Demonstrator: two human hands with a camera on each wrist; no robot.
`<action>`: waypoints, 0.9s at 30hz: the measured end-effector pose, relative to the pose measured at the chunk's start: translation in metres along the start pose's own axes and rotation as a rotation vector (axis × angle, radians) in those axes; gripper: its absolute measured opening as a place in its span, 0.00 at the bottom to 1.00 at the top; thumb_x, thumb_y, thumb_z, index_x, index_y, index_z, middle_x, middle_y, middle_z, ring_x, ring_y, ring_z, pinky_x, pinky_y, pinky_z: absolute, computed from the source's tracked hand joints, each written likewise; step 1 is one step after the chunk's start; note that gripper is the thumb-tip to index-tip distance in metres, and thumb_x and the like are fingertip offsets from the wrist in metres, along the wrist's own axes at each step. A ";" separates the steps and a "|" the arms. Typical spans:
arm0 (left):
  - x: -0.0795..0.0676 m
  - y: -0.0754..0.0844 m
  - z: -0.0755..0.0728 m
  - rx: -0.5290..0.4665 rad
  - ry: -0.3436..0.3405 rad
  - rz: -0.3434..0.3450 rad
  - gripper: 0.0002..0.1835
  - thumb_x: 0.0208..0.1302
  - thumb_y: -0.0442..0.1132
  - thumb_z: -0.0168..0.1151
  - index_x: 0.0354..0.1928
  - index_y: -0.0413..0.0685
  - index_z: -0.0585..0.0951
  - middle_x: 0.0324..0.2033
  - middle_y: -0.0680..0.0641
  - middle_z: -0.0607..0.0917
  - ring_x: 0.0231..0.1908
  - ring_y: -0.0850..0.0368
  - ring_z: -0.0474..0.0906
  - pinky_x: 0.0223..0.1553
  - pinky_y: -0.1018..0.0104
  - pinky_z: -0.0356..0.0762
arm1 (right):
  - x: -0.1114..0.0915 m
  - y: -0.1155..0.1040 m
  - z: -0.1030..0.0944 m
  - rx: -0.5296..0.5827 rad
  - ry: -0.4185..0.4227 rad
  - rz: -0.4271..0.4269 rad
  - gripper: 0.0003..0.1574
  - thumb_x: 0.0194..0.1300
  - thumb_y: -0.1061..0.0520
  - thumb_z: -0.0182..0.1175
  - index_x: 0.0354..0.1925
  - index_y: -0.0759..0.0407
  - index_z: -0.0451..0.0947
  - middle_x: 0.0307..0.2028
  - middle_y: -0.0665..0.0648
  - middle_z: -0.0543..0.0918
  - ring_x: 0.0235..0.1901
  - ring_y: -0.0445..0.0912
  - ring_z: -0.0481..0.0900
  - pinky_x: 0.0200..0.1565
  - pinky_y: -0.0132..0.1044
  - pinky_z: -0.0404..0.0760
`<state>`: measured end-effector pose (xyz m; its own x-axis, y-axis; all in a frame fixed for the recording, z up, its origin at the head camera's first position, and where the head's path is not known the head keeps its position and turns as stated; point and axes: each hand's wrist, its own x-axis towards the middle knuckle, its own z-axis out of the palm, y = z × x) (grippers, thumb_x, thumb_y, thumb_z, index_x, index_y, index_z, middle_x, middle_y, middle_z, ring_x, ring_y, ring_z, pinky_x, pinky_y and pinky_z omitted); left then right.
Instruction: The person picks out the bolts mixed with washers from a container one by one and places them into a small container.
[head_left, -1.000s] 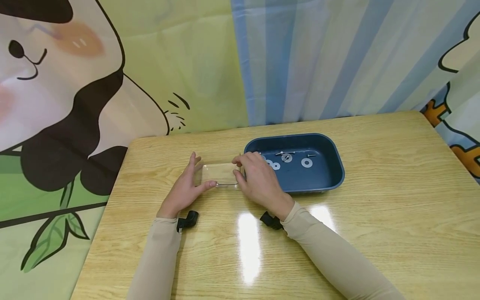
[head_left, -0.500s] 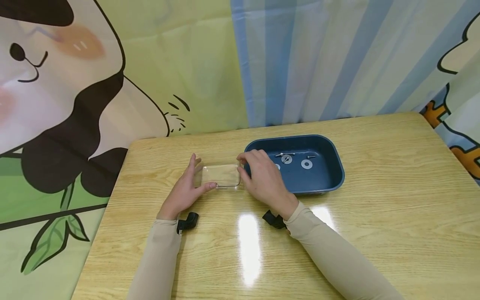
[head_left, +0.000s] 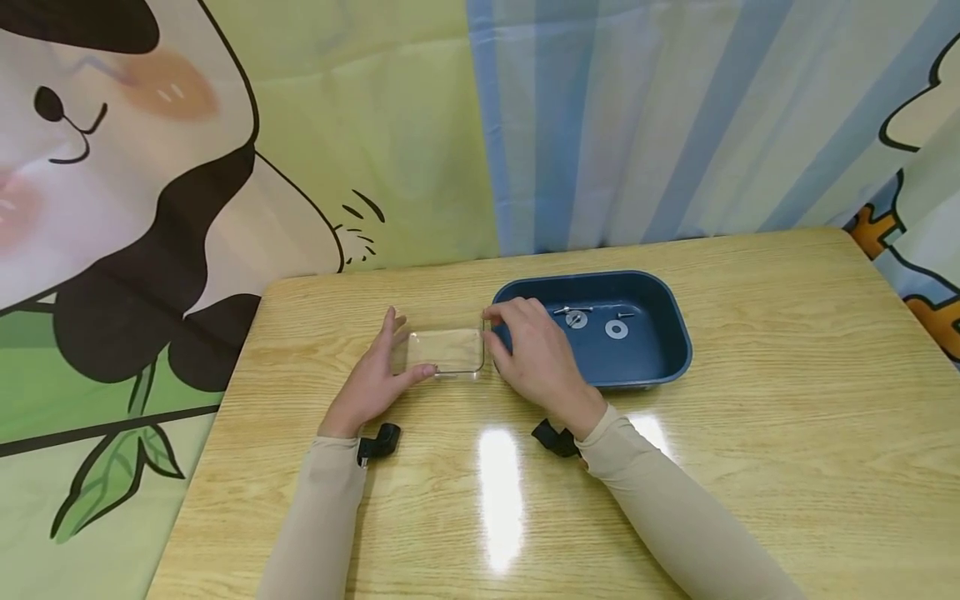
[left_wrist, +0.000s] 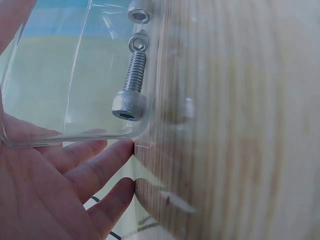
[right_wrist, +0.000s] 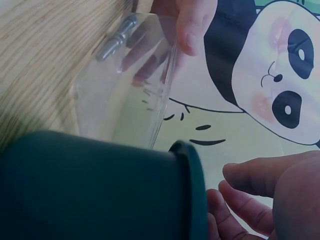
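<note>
A clear plastic box (head_left: 446,350) sits on the table, with socket-head screws (left_wrist: 129,105) lying along its bottom in the left wrist view. At its left end, my left hand (head_left: 363,387) holds it, thumb on the near side and fingers round the end and far side. My right hand (head_left: 542,358) hovers at the left end of a blue tray (head_left: 637,358), fingers bent near its rim and thumb apart from the box; I see nothing between the fingertips. Inside the tray lie washers (head_left: 616,330) and small screws (head_left: 626,315), partly hidden by that hand.
The wooden table (head_left: 787,375) carries both containers, the tray close to the box's right end. A printed curtain (head_left: 405,150) hangs behind the table's back edge. Dark wrist mounts (head_left: 381,442) sit at both cuffs.
My right hand has drawn back to the right, from the box's right end to the tray's left rim. The left hand and box stay in place; the view shifts slightly.
</note>
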<state>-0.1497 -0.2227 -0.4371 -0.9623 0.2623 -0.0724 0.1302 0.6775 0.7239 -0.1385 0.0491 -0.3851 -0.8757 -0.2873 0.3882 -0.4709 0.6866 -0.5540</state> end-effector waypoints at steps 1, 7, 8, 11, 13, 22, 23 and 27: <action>0.000 0.000 0.000 0.000 -0.001 0.000 0.62 0.62 0.66 0.65 0.79 0.64 0.27 0.78 0.48 0.53 0.75 0.42 0.52 0.71 0.36 0.51 | 0.000 0.001 -0.001 0.001 -0.003 0.004 0.11 0.70 0.58 0.63 0.49 0.59 0.83 0.41 0.55 0.82 0.42 0.49 0.75 0.42 0.42 0.77; -0.001 0.000 0.000 -0.005 -0.008 0.001 0.62 0.63 0.65 0.65 0.78 0.65 0.27 0.79 0.48 0.52 0.75 0.42 0.52 0.71 0.37 0.52 | -0.003 0.006 -0.006 -0.015 -0.016 0.032 0.10 0.71 0.57 0.63 0.48 0.58 0.83 0.41 0.54 0.82 0.42 0.49 0.75 0.40 0.42 0.77; -0.001 0.000 0.000 -0.004 -0.009 0.002 0.62 0.63 0.65 0.65 0.78 0.65 0.27 0.79 0.48 0.52 0.75 0.42 0.52 0.70 0.36 0.52 | -0.004 0.007 -0.007 -0.018 -0.017 0.035 0.10 0.71 0.57 0.63 0.48 0.58 0.83 0.41 0.54 0.82 0.42 0.49 0.75 0.40 0.42 0.77; 0.000 0.000 0.000 -0.003 -0.009 0.004 0.62 0.63 0.64 0.65 0.78 0.66 0.27 0.79 0.48 0.52 0.75 0.42 0.53 0.70 0.36 0.52 | -0.005 0.009 -0.009 -0.018 -0.021 0.046 0.11 0.71 0.56 0.63 0.49 0.58 0.83 0.43 0.55 0.82 0.44 0.49 0.76 0.43 0.43 0.78; 0.001 0.000 0.000 -0.003 -0.009 0.006 0.62 0.63 0.64 0.65 0.78 0.67 0.27 0.79 0.48 0.52 0.75 0.42 0.52 0.70 0.36 0.51 | -0.005 0.011 -0.011 -0.018 -0.019 0.056 0.12 0.71 0.56 0.63 0.50 0.59 0.83 0.43 0.55 0.82 0.44 0.50 0.76 0.43 0.43 0.79; 0.000 0.001 0.000 0.002 -0.009 -0.002 0.62 0.63 0.64 0.65 0.78 0.66 0.27 0.78 0.48 0.53 0.75 0.41 0.53 0.70 0.35 0.52 | -0.003 0.021 -0.021 -0.018 0.011 0.102 0.13 0.70 0.56 0.63 0.50 0.60 0.83 0.44 0.57 0.83 0.44 0.51 0.75 0.41 0.45 0.78; 0.000 0.001 0.000 0.003 -0.006 -0.002 0.62 0.63 0.64 0.66 0.78 0.66 0.27 0.78 0.47 0.53 0.75 0.41 0.53 0.70 0.35 0.53 | -0.003 0.022 -0.022 -0.020 0.011 0.110 0.13 0.70 0.56 0.63 0.50 0.60 0.83 0.44 0.56 0.82 0.45 0.51 0.75 0.41 0.45 0.78; 0.000 0.002 0.000 0.010 -0.002 0.005 0.62 0.64 0.61 0.67 0.79 0.63 0.27 0.78 0.47 0.53 0.75 0.40 0.54 0.69 0.34 0.52 | -0.004 0.025 -0.025 -0.023 0.008 0.127 0.14 0.70 0.56 0.64 0.51 0.61 0.83 0.44 0.57 0.82 0.45 0.52 0.75 0.43 0.46 0.78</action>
<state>-0.1495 -0.2215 -0.4352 -0.9611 0.2671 -0.0701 0.1376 0.6831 0.7172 -0.1442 0.0842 -0.3820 -0.9270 -0.1922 0.3221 -0.3539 0.7325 -0.5816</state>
